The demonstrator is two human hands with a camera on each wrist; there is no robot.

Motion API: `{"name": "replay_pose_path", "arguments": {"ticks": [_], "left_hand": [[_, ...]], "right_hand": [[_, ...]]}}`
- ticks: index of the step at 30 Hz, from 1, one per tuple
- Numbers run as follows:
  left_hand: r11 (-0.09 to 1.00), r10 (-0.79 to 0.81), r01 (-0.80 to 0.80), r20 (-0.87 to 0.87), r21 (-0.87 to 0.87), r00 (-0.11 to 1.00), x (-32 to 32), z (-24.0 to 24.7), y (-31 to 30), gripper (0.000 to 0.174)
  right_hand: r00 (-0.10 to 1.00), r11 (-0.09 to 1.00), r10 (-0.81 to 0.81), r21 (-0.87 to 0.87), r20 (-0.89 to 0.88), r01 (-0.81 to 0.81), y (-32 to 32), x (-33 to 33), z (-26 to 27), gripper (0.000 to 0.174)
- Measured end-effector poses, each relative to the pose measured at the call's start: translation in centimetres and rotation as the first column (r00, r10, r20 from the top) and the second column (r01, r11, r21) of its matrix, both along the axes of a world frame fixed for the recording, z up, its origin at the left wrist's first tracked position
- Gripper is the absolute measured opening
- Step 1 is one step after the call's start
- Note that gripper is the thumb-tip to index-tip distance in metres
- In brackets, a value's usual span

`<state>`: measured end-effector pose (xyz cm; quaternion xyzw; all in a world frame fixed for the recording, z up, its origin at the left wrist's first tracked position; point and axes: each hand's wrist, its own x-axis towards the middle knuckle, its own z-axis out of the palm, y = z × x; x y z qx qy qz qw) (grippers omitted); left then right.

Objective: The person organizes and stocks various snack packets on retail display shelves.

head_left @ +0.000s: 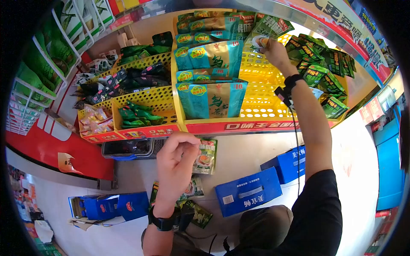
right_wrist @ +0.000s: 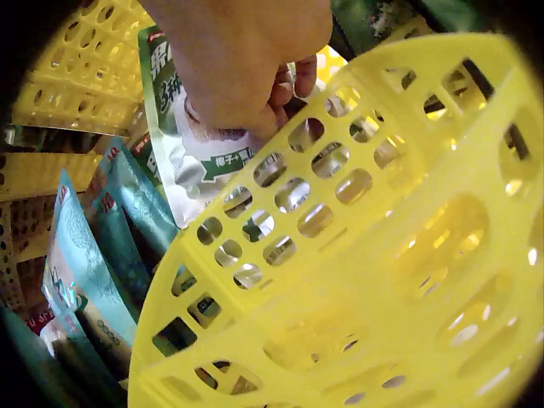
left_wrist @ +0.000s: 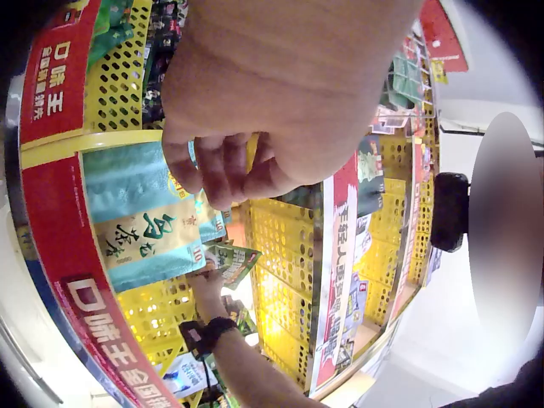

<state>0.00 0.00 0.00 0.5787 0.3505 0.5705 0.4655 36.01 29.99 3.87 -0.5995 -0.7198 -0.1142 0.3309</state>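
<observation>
At the back of the yellow rack [head_left: 260,98], my right hand [head_left: 275,54] grips a green and white snack pouch [head_left: 271,30] near its lower part. In the right wrist view, curled fingers hold that pouch [right_wrist: 189,153] behind a yellow perforated divider [right_wrist: 323,204]. My left hand [head_left: 175,166] is raised before the rack's front edge, fingers loosely bent and nothing seen in them in the left wrist view. Beyond its fingertips in the head view appears a similar green and white pouch [head_left: 208,158]. Turquoise pouches [head_left: 209,100] stand in a row left of the right hand.
Dark green pouches [head_left: 326,81] lie right of my right arm. Small bags fill the left compartments [head_left: 141,115]. On the floor are blue boxes [head_left: 247,192], a torn blue carton [head_left: 109,207] and several loose pouches [head_left: 198,213]. A wire rack [head_left: 47,77] stands at left.
</observation>
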Motion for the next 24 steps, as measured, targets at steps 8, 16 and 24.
{"name": "replay_pose_path", "arguments": {"ticks": [8,16,24], "left_hand": [[1.000,0.017,-0.017,0.026,-0.022,1.000,0.5,1.0,-1.4,0.012],[1.000,0.017,-0.017,-0.007,0.013,1.000,0.0,1.5,-2.0,0.013],[1.000,0.007,-0.007,0.009,0.000,1.000,0.8,1.4,-1.9,0.013]], "right_hand": [[0.928,0.992,-0.126,0.054,0.351,0.114,-0.7,-0.5,-1.0,0.027],[0.950,0.985,-0.095,-0.107,0.298,0.132,-0.7,-0.2,0.6,0.023],[0.953,0.938,-0.266,-0.191,0.146,0.290,-1.3,-3.5,-0.8,0.028]]}}
